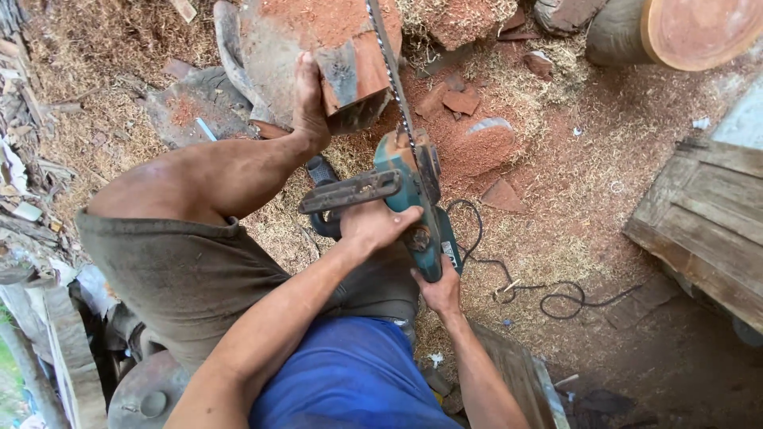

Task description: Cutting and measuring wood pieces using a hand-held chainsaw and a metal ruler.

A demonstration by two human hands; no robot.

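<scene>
I hold a teal electric chainsaw (413,187) with both hands. My left hand (373,226) grips its dark front handle from above. My right hand (439,291) holds the rear grip at the saw's near end. The saw's bar and chain (389,71) run away from me into a reddish wood block (350,48) covered in red sawdust. My bare left foot (310,95) presses on the block's near edge, with my leg (207,175) stretched toward it.
A black power cord (556,298) curls over the sawdust-covered ground to the right. A large cut log (683,28) lies at the top right, a weathered wooden crate (703,218) at the right edge. Wood chips (461,99) and scraps (24,119) lie around the block.
</scene>
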